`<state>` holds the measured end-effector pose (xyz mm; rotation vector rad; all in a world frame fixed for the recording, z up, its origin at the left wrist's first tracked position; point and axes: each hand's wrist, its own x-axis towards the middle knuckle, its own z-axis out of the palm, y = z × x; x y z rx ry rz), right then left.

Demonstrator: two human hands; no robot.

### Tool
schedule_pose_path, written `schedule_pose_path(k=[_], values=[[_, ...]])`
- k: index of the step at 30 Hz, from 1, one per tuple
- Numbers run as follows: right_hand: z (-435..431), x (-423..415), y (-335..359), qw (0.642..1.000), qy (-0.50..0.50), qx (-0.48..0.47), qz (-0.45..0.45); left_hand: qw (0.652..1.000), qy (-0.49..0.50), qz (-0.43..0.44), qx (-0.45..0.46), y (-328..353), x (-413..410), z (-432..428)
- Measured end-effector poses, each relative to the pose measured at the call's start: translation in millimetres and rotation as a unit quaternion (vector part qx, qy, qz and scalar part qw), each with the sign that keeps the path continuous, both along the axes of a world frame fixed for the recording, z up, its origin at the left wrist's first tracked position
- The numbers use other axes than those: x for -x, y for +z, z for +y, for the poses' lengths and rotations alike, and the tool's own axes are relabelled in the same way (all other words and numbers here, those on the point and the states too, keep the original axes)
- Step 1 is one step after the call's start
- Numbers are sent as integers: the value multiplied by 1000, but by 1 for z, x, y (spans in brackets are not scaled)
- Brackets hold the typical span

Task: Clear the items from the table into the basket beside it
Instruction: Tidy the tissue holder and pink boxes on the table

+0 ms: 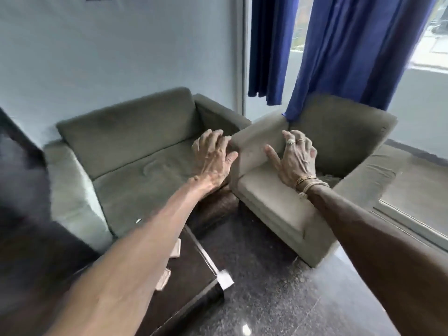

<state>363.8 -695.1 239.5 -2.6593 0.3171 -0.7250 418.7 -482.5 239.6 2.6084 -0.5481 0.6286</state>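
The person stretches both bare arms forward. The left hand (213,158) is in the air in front of the green sofa (135,146), with the fingers spread and nearly straight, and it holds nothing. The right hand (294,158) has also spread fingers and holds nothing; it is in front of the near arm of the green armchair (339,141), and whether it touches this arm cannot be told. This hand wears two rings (290,141), and there are bracelets (308,181) on the wrist.

The dark table (194,270) stands low on the left, under the left forearm, with its bright corner toward the dark shiny floor (278,299). On it two pale flat pieces (176,248) can be counted, one farther and one nearer, both partly hidden by the forearm and blurred, so their kind is not clear. The long side of each visible part runs about along the table's bright edge, away from the person.

Two blue curtains (351,49) hang behind the armchair
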Motion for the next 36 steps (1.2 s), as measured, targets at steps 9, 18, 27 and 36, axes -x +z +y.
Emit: schedule_pose_path(k=[9, 18, 27, 36], values=[[164, -41, 9, 980, 197, 3, 3, 972, 222, -48, -57, 21, 35, 179], [277, -14, 29, 949, 314, 22, -20, 931, 352, -24, -95, 43, 122, 289], [340, -4, 54, 920, 389, 45, -30, 899, 420, -66, -104, 66, 168, 342], [339, -16, 54, 903, 425, 51, -28, 887, 449, -51, -92, 59, 168, 335]])
